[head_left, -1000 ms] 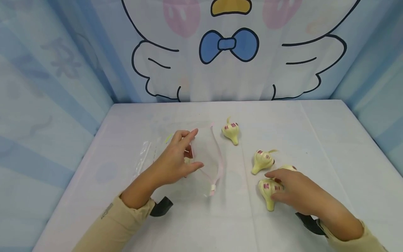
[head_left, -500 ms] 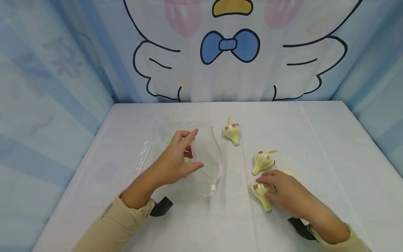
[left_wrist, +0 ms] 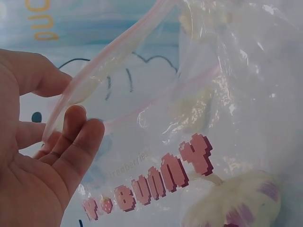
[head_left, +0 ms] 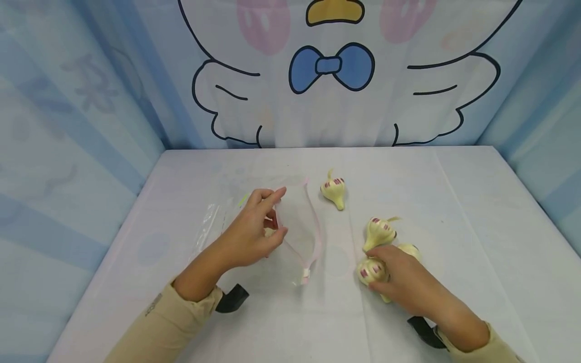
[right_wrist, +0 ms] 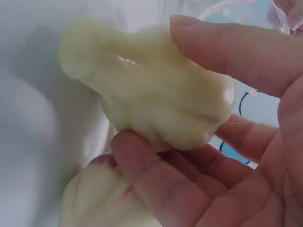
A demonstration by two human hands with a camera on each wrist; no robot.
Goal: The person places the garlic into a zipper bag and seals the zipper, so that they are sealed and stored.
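My right hand is closed on a bulb, thumb on one side and fingers on the other; I take it that this pinch across the widest part steadies it, since its smooth, rounded sides would roll; its neck points near, left free of my fingers; whether it is off the table I cannot tell. A second bulb lies partly behind that hand, on the far side; a third lies just beyond my fingertips, its stalk pointing right; the fourth sits well apart, at the far middle.

My left hand grips the clear bag by its pink rim, fingers hooked inside; I judge this holds the limp film apart, because the mouth gapes on the right, facing the loose bulbs; the white slider hangs at the near end of the rim. In the left wrist view another bulb shows by the printed letters; it looks to be inside, perhaps weighing the bag down, though the clear film makes that hard to swear to.
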